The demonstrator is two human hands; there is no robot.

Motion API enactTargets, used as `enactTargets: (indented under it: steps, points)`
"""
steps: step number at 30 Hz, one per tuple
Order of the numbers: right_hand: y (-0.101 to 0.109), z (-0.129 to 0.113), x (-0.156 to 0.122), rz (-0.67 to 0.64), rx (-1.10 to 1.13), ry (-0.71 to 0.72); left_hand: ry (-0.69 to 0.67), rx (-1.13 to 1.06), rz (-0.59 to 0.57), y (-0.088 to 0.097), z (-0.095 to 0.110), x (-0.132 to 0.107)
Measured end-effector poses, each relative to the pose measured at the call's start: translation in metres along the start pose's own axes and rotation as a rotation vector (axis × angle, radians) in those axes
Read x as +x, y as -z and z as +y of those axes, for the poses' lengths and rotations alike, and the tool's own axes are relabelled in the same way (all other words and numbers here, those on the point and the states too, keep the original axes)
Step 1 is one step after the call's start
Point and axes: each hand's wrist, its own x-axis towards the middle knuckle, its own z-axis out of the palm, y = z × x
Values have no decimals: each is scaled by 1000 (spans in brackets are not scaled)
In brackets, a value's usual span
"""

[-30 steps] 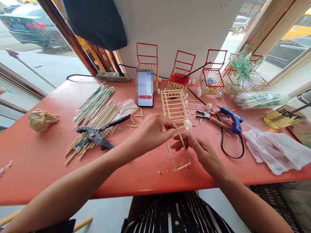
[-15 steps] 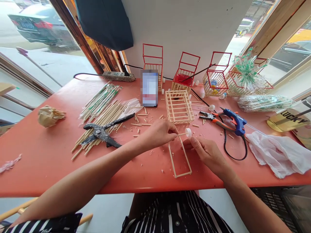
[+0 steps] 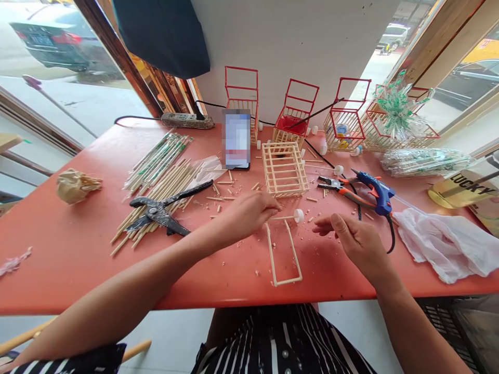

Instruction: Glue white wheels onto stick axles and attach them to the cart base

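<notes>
A thin wooden stick [image 3: 287, 217] with a white wheel [image 3: 299, 215] at its right end lies across the far end of a narrow rectangular stick frame [image 3: 297, 253] on the table. Just above the stick is my left hand [image 3: 257, 209], its fingers curled and closed; their undersides are hidden, so what they hold cannot be made out. My right hand [image 3: 356, 241] hovers to the right of the wheel, apart from it, fingers stretched and nothing in them. Beyond my left hand stands a slatted wooden stick box [image 3: 285, 169].
Black-handled cutters [image 3: 158, 210] rest on loose wooden sticks [image 3: 171, 182] at left. Pliers [image 3: 339, 187] and a blue glue gun [image 3: 376, 192] lie at right. Behind are a phone [image 3: 237, 140] and several small carts with red handles [image 3: 296, 122]. A white cloth [image 3: 448, 244] lies far right.
My right hand has drawn back to the right, away from the wheel and frame. My left hand has shifted slightly left, showing more of the stick, and the wheel sits a little lower.
</notes>
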Motion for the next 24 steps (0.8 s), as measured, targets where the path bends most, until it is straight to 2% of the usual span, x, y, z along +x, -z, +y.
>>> enactTargets:
  steps: [2,5,11,15,19,24]
  points:
    - [2,1,-3,7,-31,27,52,-8,-6,11,0,-8]
    - [0,4,-7,-1,-75,58,94,13,57,23,-3,-22]
    - [-7,9,-16,43,-127,111,159,-17,103,23,-12,-49]
    - [-15,4,-25,48,-149,366,173,-50,103,19,-16,-61]
    - [-27,0,-36,-64,-232,604,112,-33,88,15,-19,-67]
    - [-38,1,-41,-159,-359,724,81,-2,89,10,-20,-62]
